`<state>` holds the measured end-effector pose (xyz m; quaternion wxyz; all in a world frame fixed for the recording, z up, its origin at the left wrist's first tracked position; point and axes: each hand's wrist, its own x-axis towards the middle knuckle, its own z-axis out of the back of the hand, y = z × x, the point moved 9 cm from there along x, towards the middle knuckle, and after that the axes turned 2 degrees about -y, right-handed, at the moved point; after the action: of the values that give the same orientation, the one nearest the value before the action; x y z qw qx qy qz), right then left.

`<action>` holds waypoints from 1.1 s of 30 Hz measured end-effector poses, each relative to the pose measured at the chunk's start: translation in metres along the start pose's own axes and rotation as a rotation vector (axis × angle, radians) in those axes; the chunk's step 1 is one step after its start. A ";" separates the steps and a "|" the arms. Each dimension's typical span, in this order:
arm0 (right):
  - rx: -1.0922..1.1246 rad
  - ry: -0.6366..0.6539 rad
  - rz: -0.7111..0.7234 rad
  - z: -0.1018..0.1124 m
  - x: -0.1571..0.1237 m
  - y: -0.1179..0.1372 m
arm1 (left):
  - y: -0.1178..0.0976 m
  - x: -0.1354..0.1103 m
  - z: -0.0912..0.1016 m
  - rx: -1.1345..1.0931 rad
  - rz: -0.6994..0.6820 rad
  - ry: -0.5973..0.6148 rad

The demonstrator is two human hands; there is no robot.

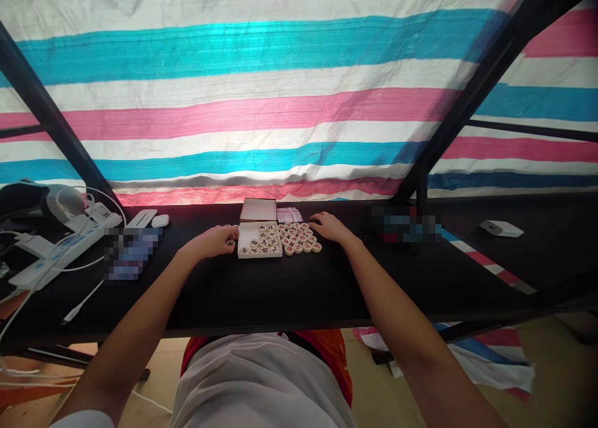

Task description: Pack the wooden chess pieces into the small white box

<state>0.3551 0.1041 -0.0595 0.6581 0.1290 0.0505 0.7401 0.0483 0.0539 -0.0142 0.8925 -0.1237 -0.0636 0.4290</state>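
Observation:
A small white box lies on the black table and holds several round wooden chess pieces. To its right, several more round pieces lie in a flat cluster on the table. My left hand rests against the box's left side with its fingers curled; a piece seems to sit at its fingertips. My right hand lies at the right edge of the cluster, fingers bent over the pieces. The box lid lies just behind the box.
A white power strip with cables, a white mouse and other devices crowd the table's left end. A white box sits far right. A striped tarp and black frame bars stand behind the table.

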 end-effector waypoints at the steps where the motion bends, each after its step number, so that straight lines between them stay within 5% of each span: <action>1: -0.003 -0.002 0.005 0.000 0.000 0.000 | 0.000 0.001 0.000 0.003 -0.006 -0.008; 7: -0.016 0.003 0.005 0.000 0.000 0.002 | 0.005 0.002 0.008 0.020 0.043 -0.056; 16: -0.011 0.002 0.011 -0.001 0.001 0.000 | 0.024 -0.009 -0.004 -0.081 0.189 0.154; 27: -0.014 0.008 0.007 0.002 -0.001 0.003 | 0.043 -0.012 0.000 0.027 0.276 0.165; 33: -0.017 0.006 0.003 0.003 -0.002 0.004 | 0.060 -0.013 0.014 0.041 0.387 0.064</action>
<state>0.3524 0.1015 -0.0562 0.6577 0.1210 0.0459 0.7420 -0.0081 0.0819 -0.0177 0.7972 -0.1289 -0.0013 0.5898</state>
